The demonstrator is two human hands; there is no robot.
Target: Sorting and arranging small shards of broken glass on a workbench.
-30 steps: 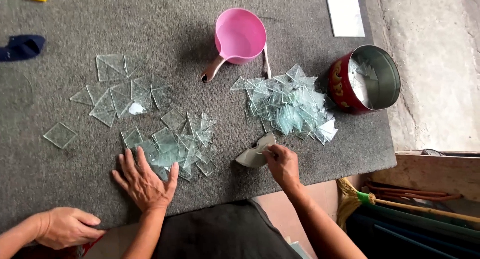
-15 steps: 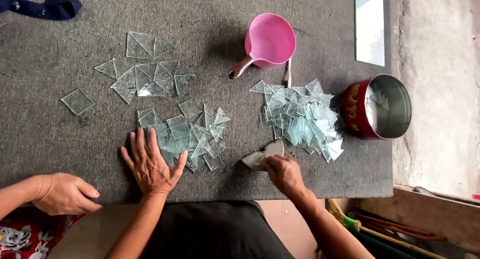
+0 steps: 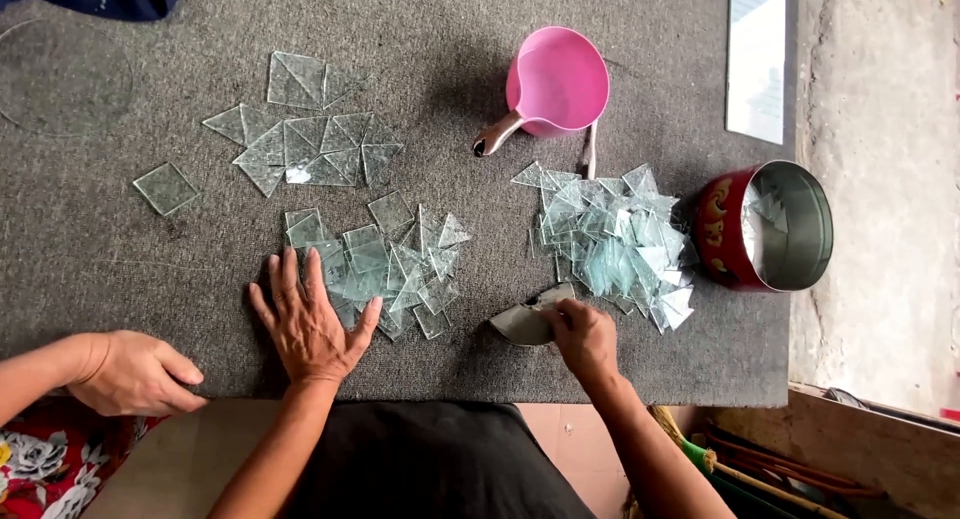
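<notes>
Here's the counter (image 3: pixel 620 39), covered edge to edge in a dark grey felt-like mat, rough and slightly fuzzy, with a faint circle pressed into it far left of the pink scoop (image 3: pixel 556 84). That pink scoop sits up near the back, its handle pointing down-left.

Left hand (image 3: pixel 312 324) lies flat and released, fingers spread, well below and left of the scoop, its fingertips touching the edge of a loose scatter of small clear glass squares and triangles (image 3: pixel 385 264). Right hand (image 3: pixel 585 337), below the scoop, is grasping a curved grey scrap (image 3: pixel 528 321), fingers closed over its right end, and the scrap rests on the mat just beside a thicker heap of glass triangles (image 3: pixel 615 244).

That heap spreads out directly below and right of the scoop. A third group of glass pieces (image 3: pixel 305 139) is laid out to the scoop's left, with one lone glass square (image 3: pixel 166 188) farther left again.

Right of the scoop, past the heap, a red round tin (image 3: pixel 765 227) lies on its side, shiny inside, a few glass bits in it. A long pale strip (image 3: pixel 755 59) lies up to the scoop's right.

Beyond the counter's right edge: bare, stained concrete floor (image 3: pixel 880 129). Far lower-left of the scoop, another person's hand (image 3: pixel 135 372) rests curled at the counter's front edge, with floral cloth below it.
</notes>
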